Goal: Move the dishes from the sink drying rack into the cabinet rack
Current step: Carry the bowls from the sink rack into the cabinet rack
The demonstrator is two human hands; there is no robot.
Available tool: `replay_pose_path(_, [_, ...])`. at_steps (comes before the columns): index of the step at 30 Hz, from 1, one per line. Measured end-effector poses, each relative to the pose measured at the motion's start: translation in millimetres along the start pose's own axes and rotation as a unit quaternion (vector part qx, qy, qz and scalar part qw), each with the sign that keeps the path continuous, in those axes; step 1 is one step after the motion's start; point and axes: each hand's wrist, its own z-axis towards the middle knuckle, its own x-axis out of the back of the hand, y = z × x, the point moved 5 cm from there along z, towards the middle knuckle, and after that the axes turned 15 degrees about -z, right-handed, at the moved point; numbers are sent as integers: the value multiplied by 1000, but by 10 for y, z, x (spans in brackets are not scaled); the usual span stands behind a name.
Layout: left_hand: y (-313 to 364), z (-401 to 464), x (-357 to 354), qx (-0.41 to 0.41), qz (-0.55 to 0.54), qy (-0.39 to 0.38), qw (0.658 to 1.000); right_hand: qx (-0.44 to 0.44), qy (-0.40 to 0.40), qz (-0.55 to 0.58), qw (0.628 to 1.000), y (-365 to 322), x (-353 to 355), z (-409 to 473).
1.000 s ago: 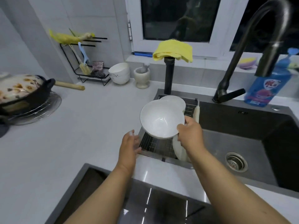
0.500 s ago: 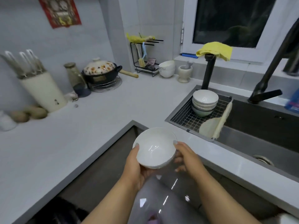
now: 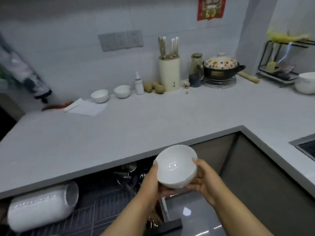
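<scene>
A white bowl [image 3: 176, 166] is held between both hands in front of the counter's edge. My left hand [image 3: 153, 182] grips its left side and underside, thumb on the rim. My right hand [image 3: 202, 180] cups its right side, thumb on the rim. Below the counter, the pulled-out cabinet rack [image 3: 95, 210] of dark wire holds a row of white plates [image 3: 40, 208] lying on edge at the left and some metal utensils [image 3: 127, 174] behind. Only a corner of the sink drying rack [image 3: 306, 148] shows at the far right edge.
The grey L-shaped countertop [image 3: 136, 126] carries two small white bowls [image 3: 100, 95], a knife block [image 3: 169, 74], potatoes, a flowered pot [image 3: 221, 68] and a larger white bowl [image 3: 306, 83]. A dark cabinet front [image 3: 255, 167] stands right of the open drawer.
The view has swung left from the sink to the open cabinet rack. Both hands carried the bowl away from the sink rack and now hold it over the drawer.
</scene>
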Motion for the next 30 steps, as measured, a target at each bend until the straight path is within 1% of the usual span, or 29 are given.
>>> replay_pose_path(4, [287, -120, 1020, -34, 16, 123, 992, -10, -51, -55, 997, 107, -868, 213])
replay_pose_path(7, [461, -233, 1912, -61, 62, 197, 977, -29, -81, -94, 992, 277, -1569, 307])
replay_pose_path(10, [567, -429, 2776, -103, 153, 265, 946, -58, -103, -132, 984, 489, -2207, 390])
replay_pose_path(12, [635, -603, 3202, -113, 208, 291, 927, -77, -112, -159, 978, 634, -2561, 433])
replay_pose_path(17, [602, -894, 4368, -93, 320, 357, 873, -121, -136, -234, 955, 1166, -3492, 571])
replay_pose_path(19, [559, -945, 4654, -82, 365, 360, 855, -131, -136, -266, 945, 1354, -3754, 588])
replay_pose_path(21, [538, -954, 4842, -63, 421, 345, 837, -142, -133, -300, 934, 1554, -3966, 622])
replay_pose_path(23, [495, -928, 4982, -27, 491, 326, 807, -146, -134, -332, 922, 1740, -4136, 661])
replay_pose_path(26, [469, -852, 5055, -5, 572, 286, 768, -140, -134, -409, 892, 1959, -4323, 723])
replay_pose_path(28, [471, -816, 5042, -4, 602, 259, 755, -131, -129, -459, 869, 2028, -4417, 724])
replay_pose_path(30, [462, -797, 5051, -7, 606, 245, 757, -129, -133, -498, 848, 2118, -4490, 746])
